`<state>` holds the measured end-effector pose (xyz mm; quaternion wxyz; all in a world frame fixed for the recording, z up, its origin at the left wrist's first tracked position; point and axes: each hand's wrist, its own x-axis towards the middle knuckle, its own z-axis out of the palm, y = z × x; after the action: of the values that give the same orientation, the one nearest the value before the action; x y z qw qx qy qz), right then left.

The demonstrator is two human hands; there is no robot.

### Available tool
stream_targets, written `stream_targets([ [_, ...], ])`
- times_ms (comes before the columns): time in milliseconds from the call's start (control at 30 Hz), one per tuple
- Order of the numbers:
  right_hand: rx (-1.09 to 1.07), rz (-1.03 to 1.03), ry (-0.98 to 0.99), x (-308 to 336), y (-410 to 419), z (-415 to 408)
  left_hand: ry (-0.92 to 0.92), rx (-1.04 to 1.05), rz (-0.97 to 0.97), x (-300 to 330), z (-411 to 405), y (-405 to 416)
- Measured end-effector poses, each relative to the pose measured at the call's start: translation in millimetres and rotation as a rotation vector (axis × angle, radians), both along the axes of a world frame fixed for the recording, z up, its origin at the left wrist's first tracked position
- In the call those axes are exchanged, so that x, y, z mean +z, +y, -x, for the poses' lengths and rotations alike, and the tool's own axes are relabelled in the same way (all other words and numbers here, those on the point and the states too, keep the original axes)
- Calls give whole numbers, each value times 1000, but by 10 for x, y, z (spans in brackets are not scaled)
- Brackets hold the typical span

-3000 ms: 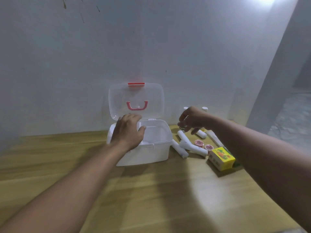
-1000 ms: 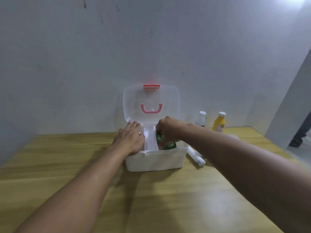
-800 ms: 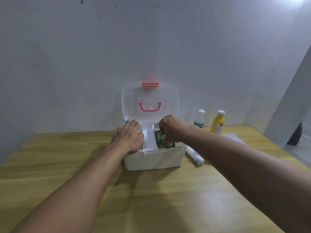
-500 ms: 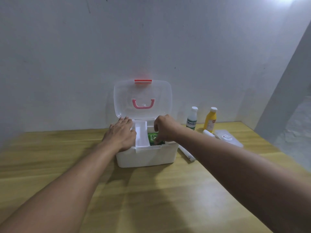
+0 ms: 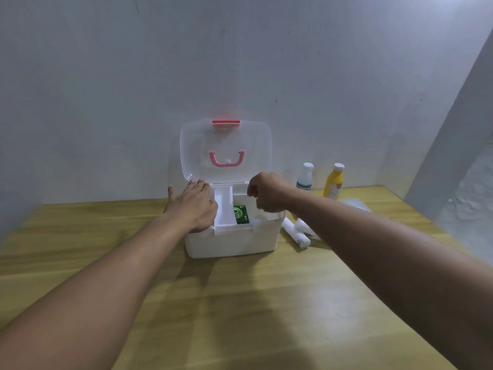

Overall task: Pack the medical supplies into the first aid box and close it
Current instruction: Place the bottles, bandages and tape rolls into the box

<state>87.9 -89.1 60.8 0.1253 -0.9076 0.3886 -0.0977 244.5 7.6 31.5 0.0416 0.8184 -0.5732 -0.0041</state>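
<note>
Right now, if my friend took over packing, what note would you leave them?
Left hand: flat on the left rim of the box, steadying it, holding nothing.
Right hand: loosely curled above the box's right side, looks empty.
Box: on the table, lid standing open.
Done: green pack is inside.
Left: white rolls right of the box, white bottle, yellow bottle and a clear packet behind them. Put these in, then shut the lid.
</note>
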Motion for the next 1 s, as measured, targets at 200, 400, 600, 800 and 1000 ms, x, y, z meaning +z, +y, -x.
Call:
stream_targets([
  [200, -139, 105, -273, 223, -322, 299, -28, -87, 65, 128, 6, -93],
  [400, -342, 236, -114, 242, -780, 635, 44, -107, 21, -55, 21, -132],
  [600, -271, 82, 73, 67, -1024, 751, 39, -105, 56, -108, -29, -172],
  [800, -300, 147, -37, 32, -1022, 708, 45, -106, 66, -122, -49, -169],
  [1000, -248, 211, -48, 72, -913, 710, 64, -94, 54, -84, -8, -144],
])
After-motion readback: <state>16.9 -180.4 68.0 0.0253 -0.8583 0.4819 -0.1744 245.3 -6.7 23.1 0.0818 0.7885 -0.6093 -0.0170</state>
